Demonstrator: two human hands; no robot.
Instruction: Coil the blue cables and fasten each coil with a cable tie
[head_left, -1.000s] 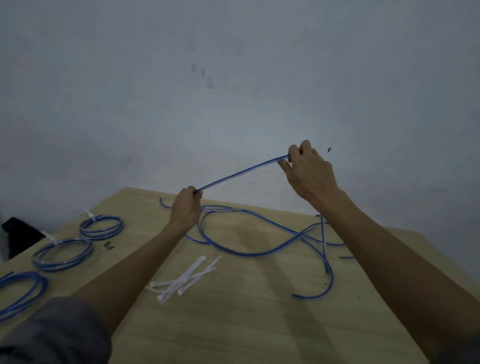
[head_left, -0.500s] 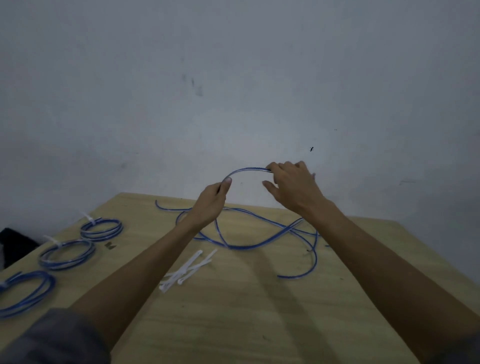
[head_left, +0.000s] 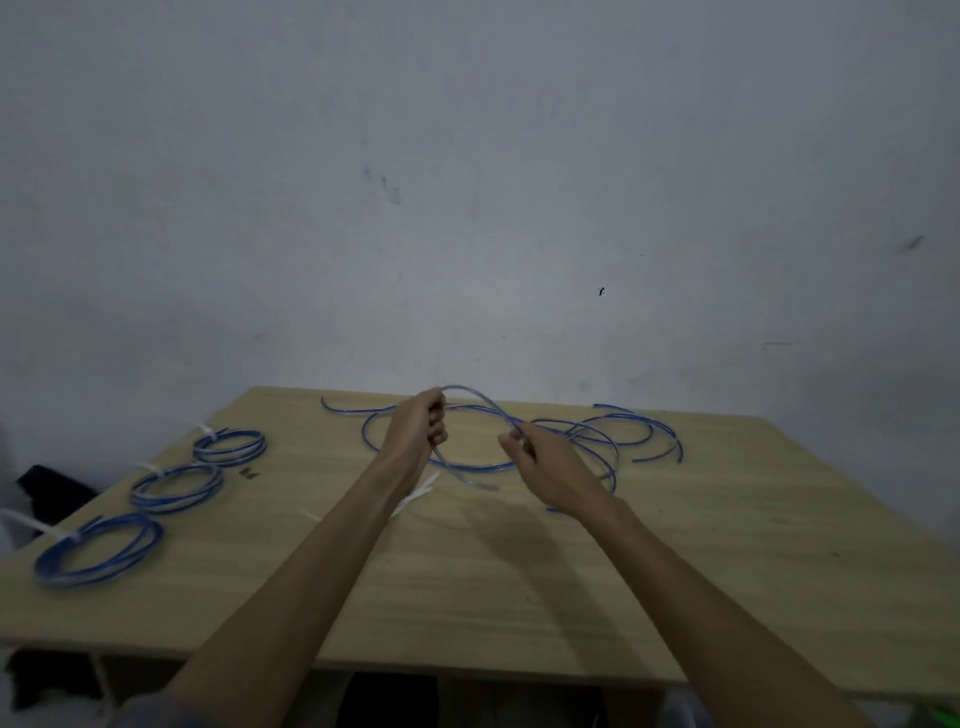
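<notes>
A long loose blue cable (head_left: 613, 434) sprawls in loops over the far part of the wooden table (head_left: 467, 582). My left hand (head_left: 418, 431) grips one stretch of it above the table. My right hand (head_left: 545, 462) pinches the same cable a short way to the right. Between the two hands the cable arches up and curves round into a loop. White cable ties (head_left: 418, 496) lie on the table under my left forearm, partly hidden.
Three finished blue coils, each with a white tie, lie in a row at the left: coil (head_left: 231, 447), coil (head_left: 176, 486), coil (head_left: 98, 551). A dark object (head_left: 49, 491) sits past the table's left edge. A grey wall stands behind.
Both hands came down and closer together. The straight stretch of cable held between them has bent into a loop, and the view has tilted to show more of the table.
</notes>
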